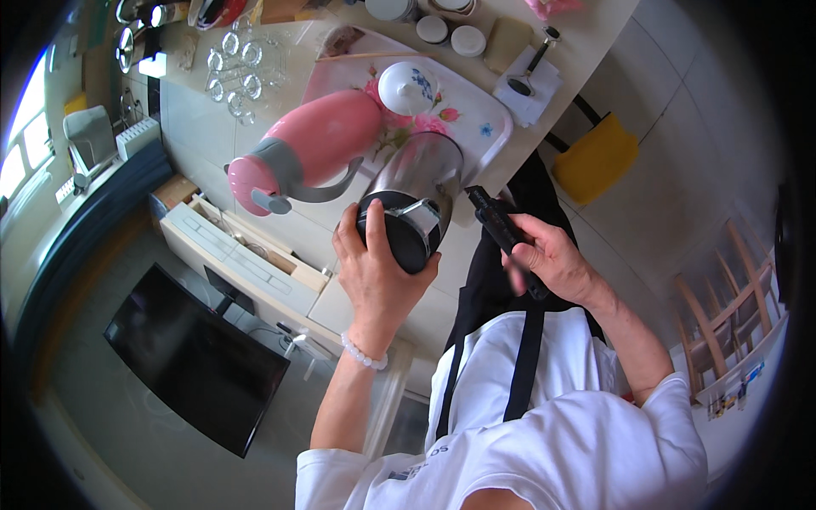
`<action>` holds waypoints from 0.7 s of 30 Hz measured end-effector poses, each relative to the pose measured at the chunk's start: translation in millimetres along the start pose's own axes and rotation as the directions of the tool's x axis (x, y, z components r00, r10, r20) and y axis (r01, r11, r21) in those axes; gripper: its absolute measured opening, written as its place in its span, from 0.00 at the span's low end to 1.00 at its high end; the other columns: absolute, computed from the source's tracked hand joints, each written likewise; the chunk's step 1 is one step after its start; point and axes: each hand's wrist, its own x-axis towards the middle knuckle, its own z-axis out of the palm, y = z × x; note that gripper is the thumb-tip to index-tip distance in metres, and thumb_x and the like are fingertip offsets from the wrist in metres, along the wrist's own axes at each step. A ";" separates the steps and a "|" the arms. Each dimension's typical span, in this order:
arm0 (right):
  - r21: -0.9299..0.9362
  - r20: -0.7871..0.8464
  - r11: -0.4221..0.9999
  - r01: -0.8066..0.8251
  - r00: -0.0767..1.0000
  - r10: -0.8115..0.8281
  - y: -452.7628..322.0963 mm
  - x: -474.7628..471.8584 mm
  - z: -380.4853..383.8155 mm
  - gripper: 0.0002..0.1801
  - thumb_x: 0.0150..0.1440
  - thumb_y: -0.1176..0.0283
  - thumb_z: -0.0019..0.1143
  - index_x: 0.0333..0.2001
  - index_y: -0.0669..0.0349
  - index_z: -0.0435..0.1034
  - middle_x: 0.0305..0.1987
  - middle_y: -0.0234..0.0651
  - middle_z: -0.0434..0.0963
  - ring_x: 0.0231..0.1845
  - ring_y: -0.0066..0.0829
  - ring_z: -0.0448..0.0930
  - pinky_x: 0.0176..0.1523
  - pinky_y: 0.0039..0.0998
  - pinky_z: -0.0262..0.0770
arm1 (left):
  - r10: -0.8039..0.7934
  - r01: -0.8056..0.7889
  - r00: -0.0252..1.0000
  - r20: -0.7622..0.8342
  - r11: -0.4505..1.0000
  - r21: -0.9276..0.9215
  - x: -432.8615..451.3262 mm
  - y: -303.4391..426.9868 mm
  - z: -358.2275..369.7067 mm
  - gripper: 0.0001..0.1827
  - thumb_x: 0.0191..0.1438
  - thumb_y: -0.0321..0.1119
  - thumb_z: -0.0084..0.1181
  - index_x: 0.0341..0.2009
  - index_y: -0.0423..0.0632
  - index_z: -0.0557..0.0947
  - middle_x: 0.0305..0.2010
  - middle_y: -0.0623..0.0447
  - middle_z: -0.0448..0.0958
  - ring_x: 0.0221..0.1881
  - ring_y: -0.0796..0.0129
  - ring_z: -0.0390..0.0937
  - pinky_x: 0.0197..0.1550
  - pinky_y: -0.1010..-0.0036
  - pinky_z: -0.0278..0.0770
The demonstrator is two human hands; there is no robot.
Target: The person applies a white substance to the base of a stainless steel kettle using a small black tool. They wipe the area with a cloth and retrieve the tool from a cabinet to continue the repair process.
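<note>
My left hand grips the black lid of a stainless steel canister, fingers spread over the lid's top and thumb at its edge. The canister stands by the near edge of a rose-patterned tray. In my right hand is a slim black object with writing on it, held apart from the canister; its kind is unclear. Left of the canister is a pink vacuum jug with a grey handle. A white china lid with blue flowers is on the tray.
Upturned drinking glasses stand on a rack at the left. White-lidded jars and a dark facial roller on tissue lie at the table's far right. A yellow chair stands beyond the edge; a television is lower left.
</note>
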 end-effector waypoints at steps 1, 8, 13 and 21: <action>0.020 -0.007 1.000 0.011 1.000 -0.011 2.8 -3.8 2.5 0.23 0.66 0.67 0.52 0.60 0.68 0.60 0.34 0.32 0.74 0.28 0.18 0.77 0.34 0.22 0.77 | 0.013 -0.013 1.000 -0.009 1.000 -0.002 1.0 -0.6 -0.8 0.52 0.28 0.37 0.77 0.61 0.46 0.65 0.60 0.37 0.62 0.58 0.39 0.66 0.55 0.53 0.71; 0.030 -0.063 0.988 0.148 0.987 -0.146 15.5 -34.3 29.4 0.26 0.64 0.75 0.51 0.64 0.67 0.56 0.37 0.35 0.75 0.33 0.21 0.78 0.42 0.25 0.78 | 0.025 -0.024 1.000 -0.010 0.999 0.041 2.9 -0.3 -2.5 0.51 0.30 0.40 0.77 0.61 0.49 0.66 0.60 0.41 0.62 0.60 0.43 0.64 0.48 0.54 0.76; 0.052 -0.123 0.983 0.173 0.978 -0.166 33.7 -37.1 33.8 0.33 0.63 0.65 0.58 0.66 0.66 0.56 0.36 0.33 0.75 0.28 0.20 0.77 0.37 0.23 0.76 | 0.052 -0.052 0.999 -0.013 0.999 0.011 0.9 -1.5 -2.8 0.51 0.30 0.40 0.77 0.61 0.48 0.65 0.60 0.40 0.61 0.60 0.41 0.63 0.49 0.52 0.75; 0.090 -0.127 0.988 0.123 0.986 -0.111 14.8 -34.4 34.8 0.27 0.65 0.71 0.53 0.65 0.65 0.57 0.36 0.32 0.74 0.31 0.18 0.76 0.39 0.22 0.77 | 0.007 -0.007 0.999 0.040 1.000 0.000 -0.2 -1.6 -4.4 0.52 0.30 0.41 0.78 0.61 0.46 0.66 0.61 0.38 0.61 0.60 0.39 0.62 0.52 0.53 0.73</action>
